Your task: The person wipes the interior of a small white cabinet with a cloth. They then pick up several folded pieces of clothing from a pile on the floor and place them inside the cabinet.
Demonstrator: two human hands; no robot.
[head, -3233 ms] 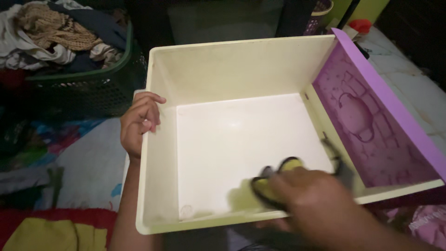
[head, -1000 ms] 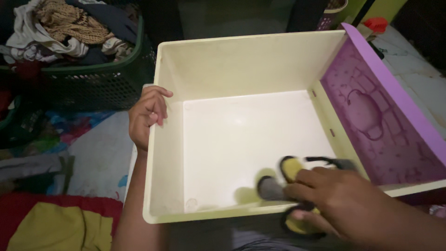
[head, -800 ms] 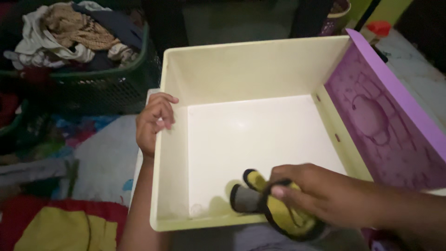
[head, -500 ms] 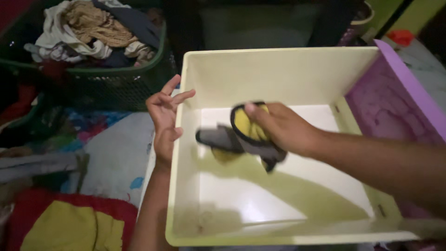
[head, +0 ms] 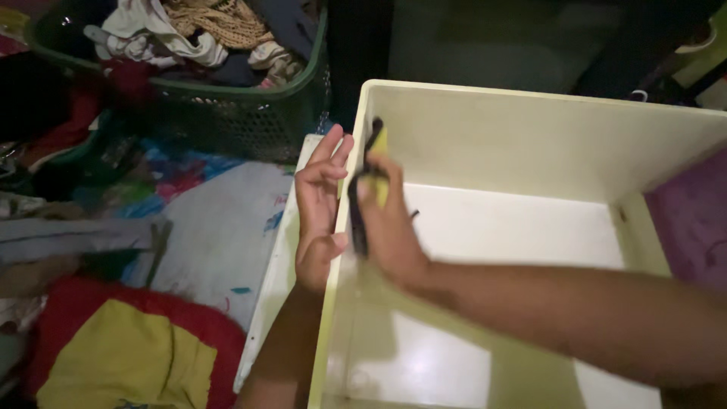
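A cream plastic drawer box [head: 530, 129] with a purple front panel [head: 693, 220] lies before me. My right hand [head: 390, 227] grips a yellow and black cloth item [head: 372, 163] and presses it against the inside of the drawer's left wall. My left hand [head: 318, 204] is open with fingers raised, resting on the outside of that same wall, opposite the right hand.
A dark green laundry basket [head: 219, 113] heaped with clothes stands at the upper left. A patterned sheet [head: 204, 220], a red cloth [head: 83, 303] and a yellow cloth [head: 125, 363] lie on the floor to the left. A white flat panel [head: 269, 303] lies beside the drawer.
My right hand lifted the yellow and black cloth from the drawer's near right floor and carried it to the left wall. My left hand opened its fingers. The view shifted left.
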